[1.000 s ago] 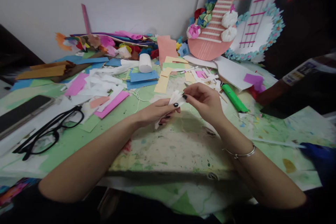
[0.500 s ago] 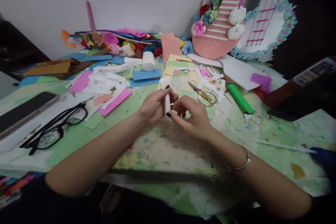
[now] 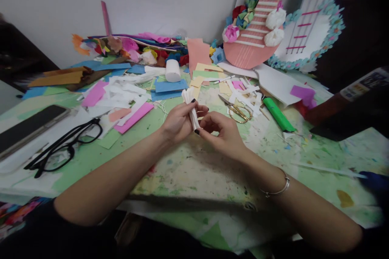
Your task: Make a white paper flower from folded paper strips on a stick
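The left hand and right hand clamp fingers on a slim white pleated-paper bundle, already folded, seemingly untied.

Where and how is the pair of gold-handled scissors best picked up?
Probably by the gold loops, coming from the near right side: the scissors lie with those loops toward the person's near right and the blades pointing away to the left, so this should keep clear of the tips.
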The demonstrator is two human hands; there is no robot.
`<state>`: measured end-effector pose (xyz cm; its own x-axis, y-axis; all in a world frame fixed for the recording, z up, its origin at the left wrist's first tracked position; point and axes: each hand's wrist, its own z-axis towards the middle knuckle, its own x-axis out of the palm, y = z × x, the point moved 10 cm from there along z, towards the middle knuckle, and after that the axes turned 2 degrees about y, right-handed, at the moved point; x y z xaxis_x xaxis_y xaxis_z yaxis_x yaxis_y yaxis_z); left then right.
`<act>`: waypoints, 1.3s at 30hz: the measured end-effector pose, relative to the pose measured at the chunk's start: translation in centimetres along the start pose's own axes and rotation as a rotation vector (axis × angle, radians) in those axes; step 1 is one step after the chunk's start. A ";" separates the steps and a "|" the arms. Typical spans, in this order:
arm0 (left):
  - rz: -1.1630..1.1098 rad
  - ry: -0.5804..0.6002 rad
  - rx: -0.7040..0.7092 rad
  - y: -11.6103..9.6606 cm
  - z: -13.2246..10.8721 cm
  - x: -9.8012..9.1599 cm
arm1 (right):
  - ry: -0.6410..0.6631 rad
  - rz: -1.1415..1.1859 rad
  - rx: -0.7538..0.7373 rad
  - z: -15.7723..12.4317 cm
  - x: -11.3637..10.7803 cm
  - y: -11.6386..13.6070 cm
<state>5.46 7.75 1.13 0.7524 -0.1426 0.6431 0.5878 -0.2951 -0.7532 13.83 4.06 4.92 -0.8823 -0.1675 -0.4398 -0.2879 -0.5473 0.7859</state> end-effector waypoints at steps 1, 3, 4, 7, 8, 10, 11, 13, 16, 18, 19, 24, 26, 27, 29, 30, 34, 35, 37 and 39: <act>-0.003 0.002 0.004 0.0 0.0 0.0 | 0.004 0.005 0.001 0.0 0.1 0.0; -0.009 0.003 0.018 -0.1 0.0 -0.1 | 0.004 0.022 0.007 0.0 0.1 -0.1; -0.011 -0.001 0.028 -0.2 0.1 -0.2 | 0.000 0.032 0.015 0.1 0.1 -0.2; -0.006 -0.014 0.055 -0.4 0.1 -0.5 | -0.018 0.073 0.055 0.1 -0.2 -0.5; 0.003 -0.017 0.057 -0.4 0.1 -0.5 | -0.021 0.089 0.071 0.1 -0.3 -0.6; 0.030 -0.027 0.045 -0.4 0.1 -0.7 | -0.033 0.119 0.107 0.0 -0.4 -0.9; 0.051 -0.031 0.033 -0.3 0.1 -0.8 | -0.041 0.135 0.125 -0.1 -0.5 -1.1; 0.096 -0.031 0.007 -0.2 0.1 -0.9 | -0.051 0.169 0.155 -0.2 -0.6 -1.5; 0.122 -0.019 -0.021 0.0 0.1 -0.8 | -0.058 0.214 0.178 -0.2 -0.5 -1.8; 0.108 -0.017 -0.021 0.0 0.2 -0.8 | -0.063 0.221 0.178 -0.2 -0.6 -2.0; 0.102 -0.018 -0.020 -0.1 0.2 -0.8 | -0.066 0.219 0.175 -0.2 -0.6 -2.0; 0.076 -0.012 -0.003 -0.2 0.3 -0.7 | -0.047 0.093 0.092 -0.2 -0.7 -1.3; 0.058 -0.017 -0.005 -0.2 0.3 -0.7 | -0.019 -0.016 0.042 -0.2 -0.5 -0.7; 0.048 -0.027 -0.006 -0.1 0.3 -0.8 | -0.009 -0.060 0.021 -0.2 -0.3 -0.5; 0.022 -0.053 -0.001 -0.1 0.3 -1.0 | -0.003 -0.109 -0.005 -0.3 -0.2 -0.2; 0.004 -0.057 0.013 -0.2 0.2 -0.9 | -0.005 -0.116 -0.012 -0.3 -0.1 -0.1; -0.069 0.013 0.035 -0.5 0.3 -0.2 | 0.007 -0.103 -0.027 -0.2 0.1 0.2; -0.086 0.026 0.028 -0.5 0.3 -0.1 | 0.022 -0.091 -0.024 -0.2 0.2 0.2; -0.102 0.033 0.003 -0.6 0.3 -0.2 | 0.076 -0.051 -0.006 -0.2 0.6 0.1; -0.077 0.045 -0.008 -1.0 0.3 -0.3 | 0.104 0.002 0.021 -0.2 0.6 -0.1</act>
<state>4.74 8.42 1.66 0.6910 -0.1613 0.7047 0.6408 -0.3146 -0.7003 13.37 3.88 4.50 -0.8400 -0.2528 -0.4802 -0.2950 -0.5300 0.7950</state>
